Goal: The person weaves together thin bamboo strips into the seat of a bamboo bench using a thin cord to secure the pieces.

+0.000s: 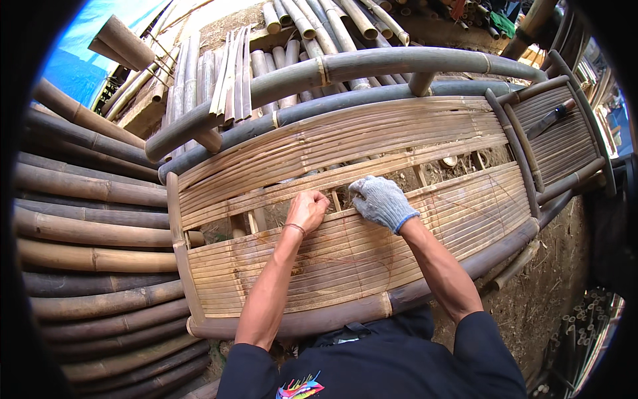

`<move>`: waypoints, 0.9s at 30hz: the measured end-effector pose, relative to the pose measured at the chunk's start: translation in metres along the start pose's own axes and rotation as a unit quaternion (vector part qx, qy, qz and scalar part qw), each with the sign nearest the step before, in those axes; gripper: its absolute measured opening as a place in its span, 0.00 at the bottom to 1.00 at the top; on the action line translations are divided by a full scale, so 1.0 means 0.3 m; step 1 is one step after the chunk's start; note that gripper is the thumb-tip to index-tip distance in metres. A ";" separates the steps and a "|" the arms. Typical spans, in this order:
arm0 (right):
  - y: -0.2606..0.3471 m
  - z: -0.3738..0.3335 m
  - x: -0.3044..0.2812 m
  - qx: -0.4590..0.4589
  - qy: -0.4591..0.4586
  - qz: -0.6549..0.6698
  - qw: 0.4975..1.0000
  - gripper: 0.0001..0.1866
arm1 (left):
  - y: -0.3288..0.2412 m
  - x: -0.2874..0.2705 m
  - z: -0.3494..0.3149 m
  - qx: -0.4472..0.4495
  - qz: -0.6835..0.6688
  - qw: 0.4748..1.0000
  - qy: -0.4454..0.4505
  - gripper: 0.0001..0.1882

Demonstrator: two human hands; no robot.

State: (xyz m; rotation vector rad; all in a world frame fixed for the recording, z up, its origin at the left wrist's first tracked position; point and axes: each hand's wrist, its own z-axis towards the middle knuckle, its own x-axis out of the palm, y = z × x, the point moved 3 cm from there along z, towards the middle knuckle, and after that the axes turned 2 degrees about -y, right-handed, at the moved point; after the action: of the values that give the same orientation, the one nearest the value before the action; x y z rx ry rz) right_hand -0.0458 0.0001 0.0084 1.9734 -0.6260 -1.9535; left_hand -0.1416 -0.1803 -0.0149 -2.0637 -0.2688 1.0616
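A bamboo bench (332, 314) lies before me, its seat made of narrow split slats. Between the near slats (372, 253) and the far slats (372, 136) runs a long gap, partly crossed by loose slats. My bare left hand (308, 211) rests at the gap's near edge, fingers pinched together. Just to its right, my right hand (382, 201), in a grey knitted glove, curls its fingers over the same edge. Whatever either hand grips is hidden or too thin to make out. Thin reddish strands (432, 206) lie across the near slats.
Thick bamboo poles (100, 223) are stacked on the left. A curved bamboo rail (372, 63) runs along the bench's far side. More cut poles (312, 33) lie beyond it. A dark-bladed knife (550, 120) lies on the slatted section at far right.
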 end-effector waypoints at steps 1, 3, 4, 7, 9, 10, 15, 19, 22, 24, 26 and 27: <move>0.024 -0.034 -0.044 -0.026 -0.045 0.021 0.998 0.14 | -0.025 -0.020 -0.013 -0.011 -0.044 0.999 0.026 0.14; 0.074 -0.094 -0.078 -0.064 -0.095 0.077 0.990 0.18 | -0.096 -0.042 -0.052 -0.011 -0.153 0.983 0.096 0.12; 0.101 -0.098 -0.068 -0.098 -0.119 0.117 0.981 0.18 | -0.134 -0.057 -0.075 0.001 -0.216 0.966 0.139 0.12; 0.142 -0.159 -0.050 -0.083 -0.172 0.211 0.959 0.12 | -0.187 -0.067 -0.116 0.018 -0.292 0.937 0.191 0.11; 0.140 -0.242 -0.094 -0.062 -0.174 0.336 0.924 0.08 | -0.228 -0.088 -0.146 0.035 -0.280 0.938 0.201 0.12; 0.158 -0.319 -0.172 0.024 -0.096 0.391 0.915 0.07 | -0.204 -0.092 -0.149 0.016 -0.238 0.959 0.154 0.12; 0.029 -0.894 -0.622 -0.147 -0.333 0.623 0.692 0.12 | -0.214 0.022 -0.198 0.183 0.099 0.977 -0.051 0.25; -0.203 -1.344 -0.910 -0.083 -0.583 0.321 0.742 0.10 | -0.406 0.249 -0.353 0.364 0.117 0.917 0.111 0.12; -0.449 -1.375 -0.846 0.306 -0.473 -0.147 0.813 0.13 | -0.539 0.336 -0.564 0.554 0.033 0.831 0.028 0.04; -0.384 -1.077 -0.632 0.271 -0.278 -0.017 0.922 0.19 | -0.568 0.384 -0.677 0.600 0.014 0.798 0.044 0.06; -0.103 -0.759 -0.368 0.327 -0.061 0.397 0.855 0.24 | -0.584 0.380 -0.758 0.603 0.028 0.796 0.047 0.06; -0.006 -0.646 -0.248 0.347 0.087 0.489 0.795 0.26 | -0.578 0.383 -0.779 0.599 0.039 0.797 0.060 0.07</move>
State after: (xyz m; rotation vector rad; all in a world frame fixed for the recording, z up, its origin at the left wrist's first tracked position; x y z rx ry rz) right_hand 0.1483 0.0206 0.0789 1.5113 -2.0128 -0.9153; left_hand 0.1358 -0.1346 0.1226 -0.9522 0.4766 0.7832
